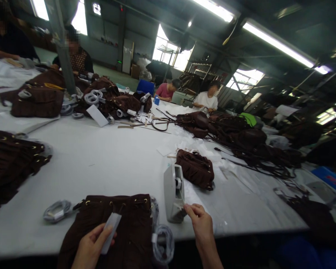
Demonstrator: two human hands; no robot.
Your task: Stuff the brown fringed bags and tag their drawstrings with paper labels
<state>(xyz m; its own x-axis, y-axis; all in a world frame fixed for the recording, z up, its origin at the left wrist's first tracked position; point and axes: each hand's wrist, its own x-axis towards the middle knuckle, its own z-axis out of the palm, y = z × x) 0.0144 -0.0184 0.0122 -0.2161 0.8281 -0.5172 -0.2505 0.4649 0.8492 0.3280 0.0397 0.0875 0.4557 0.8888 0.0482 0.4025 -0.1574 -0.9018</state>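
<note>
A dark brown drawstring bag (pixel 128 220) with gold eyelets lies at the near table edge in front of me. My left hand (pixel 93 243) grips a narrow white tag (pixel 111 231) between thumb and fingers, over the bag's front. Bundled cords in clear wrap lie at both sides of the bag, one coil (pixel 162 244) at its right and another coil (pixel 57 212) at its left. A grey tape dispenser (pixel 170 194) stands right of the bag. At its front end, my right hand (pixel 200 220) has thumb and forefinger pinched together; what is between them is too small to make out.
A small brown bag (pixel 194 168) sits behind the dispenser. Another brown bag (pixel 11 164) lies at the left. Brown bags and straps pile up at the back left and along the right (pixel 235 134). A metal post (pixel 64 52) rises by the left pile. Several people sit around the table.
</note>
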